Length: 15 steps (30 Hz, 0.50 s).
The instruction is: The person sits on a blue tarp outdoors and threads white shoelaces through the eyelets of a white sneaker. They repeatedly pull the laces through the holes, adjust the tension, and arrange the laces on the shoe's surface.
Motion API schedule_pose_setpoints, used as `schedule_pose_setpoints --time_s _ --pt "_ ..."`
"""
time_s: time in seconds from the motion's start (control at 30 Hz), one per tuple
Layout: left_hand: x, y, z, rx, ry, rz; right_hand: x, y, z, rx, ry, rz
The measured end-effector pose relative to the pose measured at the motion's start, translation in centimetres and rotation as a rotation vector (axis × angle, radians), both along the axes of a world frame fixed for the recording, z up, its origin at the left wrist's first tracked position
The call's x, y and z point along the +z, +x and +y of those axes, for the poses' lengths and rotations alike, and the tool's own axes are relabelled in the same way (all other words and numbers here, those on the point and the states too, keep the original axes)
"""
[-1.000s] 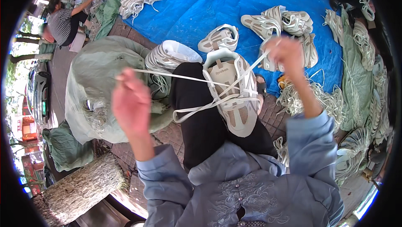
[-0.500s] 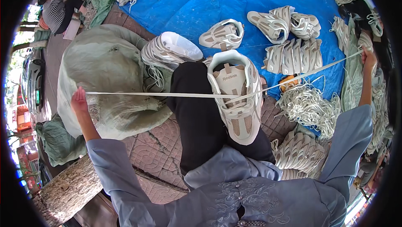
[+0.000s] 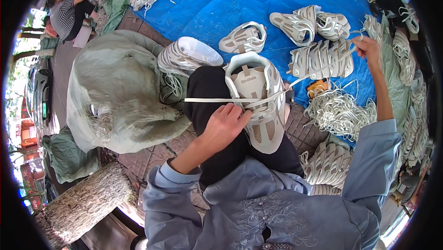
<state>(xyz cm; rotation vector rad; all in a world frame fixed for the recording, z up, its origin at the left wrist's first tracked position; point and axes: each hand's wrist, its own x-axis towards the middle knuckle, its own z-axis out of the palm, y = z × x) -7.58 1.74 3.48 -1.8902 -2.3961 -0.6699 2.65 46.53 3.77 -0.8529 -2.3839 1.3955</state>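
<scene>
A beige and white sneaker upper [image 3: 261, 132] rests on my black-trousered knees, its toe pointing toward me. A flat pale shoelace [image 3: 212, 100] runs through its lacing. My left hand [image 3: 226, 125] is at the upper's left edge, fingers bent and closed against the lacing; the fingertips are partly hidden. Above that hand, the lace's left length lies loose across my left knee. Out to the right, my right hand [image 3: 368, 50] pinches the other length of lace, which slopes up from the upper and sags slightly.
A big grey-green sack [image 3: 115, 93] sits at left beside a stack of nested uppers [image 3: 177, 58]. More uppers [image 3: 320, 60] lie on a blue tarp [image 3: 207, 0], near a heap of laces [image 3: 341, 111]. A log [image 3: 87, 199] lies lower left. Another person [image 3: 67, 17] sits far left.
My left hand has let go of the lace end and come in from the far left to the upper. My right hand has moved inward and up, and the taut lace has slackened.
</scene>
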Motion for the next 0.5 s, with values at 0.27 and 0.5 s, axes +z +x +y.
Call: schedule_pose_setpoints --time_s 0.27,0.5 --pt "-1.2 -1.0 0.3 -0.103 0.04 0.257 1.2 -0.1 -2.3 -0.003 -0.027 0.004" --pt "-3.0 -0.7 0.6 0.217 0.222 0.296 -0.5 2.1 4.6 -0.149 0.331 0.094"
